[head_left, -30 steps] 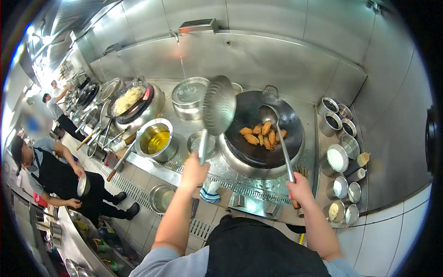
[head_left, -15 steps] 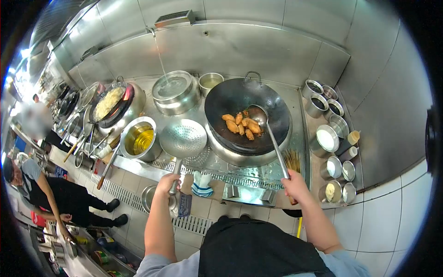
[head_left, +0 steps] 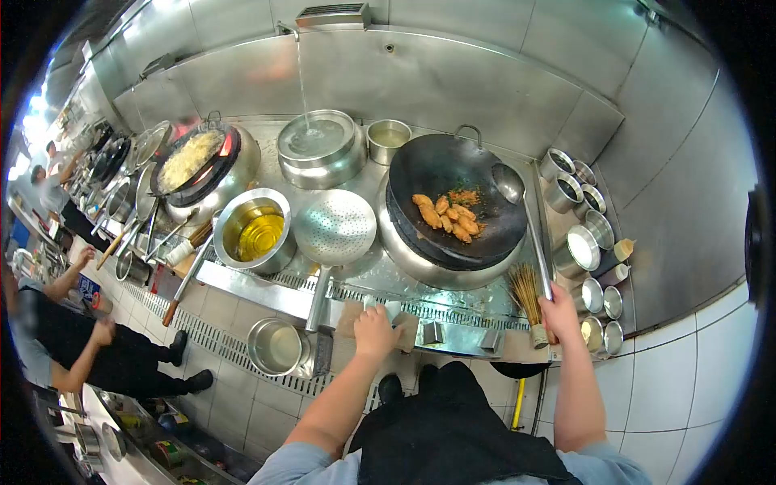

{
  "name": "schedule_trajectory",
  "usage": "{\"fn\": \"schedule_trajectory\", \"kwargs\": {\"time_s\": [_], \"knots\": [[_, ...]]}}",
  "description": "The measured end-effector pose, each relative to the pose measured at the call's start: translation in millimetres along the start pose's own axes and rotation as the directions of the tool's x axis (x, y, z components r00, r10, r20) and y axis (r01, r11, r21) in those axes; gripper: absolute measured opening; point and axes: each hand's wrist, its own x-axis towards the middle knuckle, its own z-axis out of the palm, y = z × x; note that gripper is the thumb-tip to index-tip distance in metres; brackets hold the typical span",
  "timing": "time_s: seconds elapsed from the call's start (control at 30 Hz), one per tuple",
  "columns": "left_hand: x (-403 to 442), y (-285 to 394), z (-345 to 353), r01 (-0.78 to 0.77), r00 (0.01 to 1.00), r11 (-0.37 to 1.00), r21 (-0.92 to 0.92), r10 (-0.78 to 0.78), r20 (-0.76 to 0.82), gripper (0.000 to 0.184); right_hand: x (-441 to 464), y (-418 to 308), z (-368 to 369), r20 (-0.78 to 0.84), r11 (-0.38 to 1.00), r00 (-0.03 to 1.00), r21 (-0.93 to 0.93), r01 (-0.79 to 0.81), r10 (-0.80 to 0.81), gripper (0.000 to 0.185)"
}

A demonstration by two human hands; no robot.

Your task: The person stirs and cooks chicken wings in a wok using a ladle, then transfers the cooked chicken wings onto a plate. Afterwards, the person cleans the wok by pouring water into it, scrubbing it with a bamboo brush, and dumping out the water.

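Observation:
My right hand (head_left: 559,311) is closed round the handle of a long metal ladle (head_left: 508,183). The ladle's bowl rests at the right inner side of a black wok (head_left: 420,174). Browned pieces of food, which look like chicken wings (head_left: 454,218), lie in the wok with darker bits beside them. Low at the stove's front edge, my left hand (head_left: 375,331) is closed over a white cloth (head_left: 393,310), most of which it hides. Just left of that hand, the handle of a perforated strainer (head_left: 335,228) slants down past the edge.
A pot of yellow oil (head_left: 260,234) stands left of the strainer. Water runs into a steel basin (head_left: 320,149) behind. A bamboo brush (head_left: 529,299) lies near my right hand, beside seasoning containers (head_left: 577,250). Farther left are a second wok (head_left: 191,162) and a co-worker (head_left: 69,331).
My left hand has let go of the strainer handle and moved right onto the cloth. The ladle has shifted from the food to the wok's right side. The view has turned slightly.

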Motion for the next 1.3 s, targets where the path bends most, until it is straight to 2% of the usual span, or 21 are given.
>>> {"fn": "schedule_trajectory", "kwargs": {"time_s": [0.1, 0.13, 0.23, 0.3, 0.33, 0.37, 0.4, 0.43, 0.5, 0.53, 0.6, 0.63, 0.7, 0.8, 0.87, 1.07, 1.1, 1.17, 1.23, 1.27, 1.3], "knots": [[6, -7, 23, 0.063, 0.997, 0.998, 0.001, -0.063, 0.053, 0.051, 31, -29, 29, -0.04, 0.999, 0.998, -0.013, -0.041, 0.041, 0.024], [6, -10, 25, 0.083, 0.994, 0.997, 0.003, -0.083, 0.078, 0.051, 48, -13, 44, 0.002, 0.994, 0.998, 0.09, -0.064, 0.064, 0.021], [26, -23, 9, 0.264, 0.954, 0.933, -0.243, -0.215, 0.21, 0.044, 53, -21, 67, 0.133, 0.97, 0.985, 0.201, -0.134, 0.109, 0.018], [31, -34, -7, 0.526, 0.85, 0.474, -0.706, -0.267, 0.454, 0.038, 27, -41, 58, 0.326, 0.966, 0.941, 0.203, -0.16, 0.088, 0.01], [32, -41, -10, 0.596, 0.803, 0.262, -0.76, -0.177, 0.569, 0.041, 17, -47, 45, 0.327, 0.999, 0.945, 0.016, -0.035, 0.028, 0.014], [33, -43, -21, 0.674, 0.738, 0.047, -0.737, -0.083, 0.67, 0.045, 8, -44, 37, 0.318, 0.999, 0.948, 0.037, -0.038, 0.025, 0.014], [30, -40, -31, 0.66, 0.735, -0.277, -0.699, 0.048, 0.676, 0.046, -2, -36, 30, 0.171, 0.933, 0.969, -0.282, 0.224, -0.181, 0.022], [29, -32, -42, 0.615, 0.758, -0.482, -0.624, 0.144, 0.636, 0.047, -13, -32, 23, 0.096, 0.704, 0.908, -0.6, 0.38, -0.408, 0.029], [33, -17, -47, 0.52, 0.825, -0.66, -0.542, 0.222, 0.52, 0.048, -51, -52, -2, 0.037, 0.703, 0.934, -0.648, 0.292, -0.354, 0.035], [37, -7, -49, 0.491, 0.847, -0.706, -0.511, 0.251, 0.469, 0.049, -64, -56, -16, 0.098, 0.811, 0.963, -0.523, 0.263, -0.249, 0.039], [45, 8, -45, 0.51, 0.841, -0.717, -0.476, 0.297, 0.452, 0.047, -87, -61, -43, 0.169, 0.9, 0.974, -0.384, 0.207, -0.152, 0.043], [55, 4, -18, 0.623, 0.751, -0.701, -0.349, 0.409, 0.519, 0.045, -97, -60, -57, 0.243, 0.932, 0.97, -0.346, 0.109, -0.023, 0.045], [72, 23, -5, 0.704, 0.693, -0.61, -0.364, 0.476, 0.542, 0.048, -94, -54, -69, 0.32, 0.93, 0.94, -0.367, 0.005, 0.121, 0.047], [90, 51, 2, 0.741, 0.665, -0.541, -0.397, 0.514, 0.542, 0.053, -42, -3, -44, 0.318, 0.825, 0.944, -0.509, 0.247, -0.087, 0.042], [102, 75, -14, 0.705, 0.709, -0.323, -0.632, 0.291, 0.642, 0.056, -25, -4, -21, 0.236, 0.798, 0.966, -0.559, 0.223, -0.104, 0.043], [128, 118, -39, 0.774, 0.629, -0.09, -0.627, 0.218, 0.746, 0.053, -19, 41, -47, 0.092, 0.783, 0.96, -0.561, 0.268, -0.263, 0.055], [134, 126, -35, 0.776, 0.63, -0.127, -0.618, 0.203, 0.749, 0.046, -17, 50, -55, 0.089, 0.778, 0.959, -0.567, 0.27, -0.268, 0.055], [147, 144, -31, 0.774, 0.631, -0.202, -0.6, 0.173, 0.756, 0.033, -26, 49, -70, 0.053, 0.728, 0.996, -0.68, 0.088, -0.071, 0.053], [175, 145, 30, 0.721, 0.58, -0.517, -0.462, 0.085, 0.81, 0.02, -31, 18, -92, 0.106, 0.737, 0.994, -0.67, 0.087, -0.02, 0.051], [174, 151, 50, 0.652, 0.618, -0.559, -0.512, 0.002, 0.786, 0.017, -34, 0, -104, 0.163, 0.751, 0.986, -0.656, 0.078, 0.039, 0.05], [152, 165, 35, 0.625, 0.627, -0.555, -0.549, -0.062, 0.776, 0.018, -35, -1, -126, 0.231, 0.734, 0.972, -0.655, 0.18, -0.033, 0.046]]}}
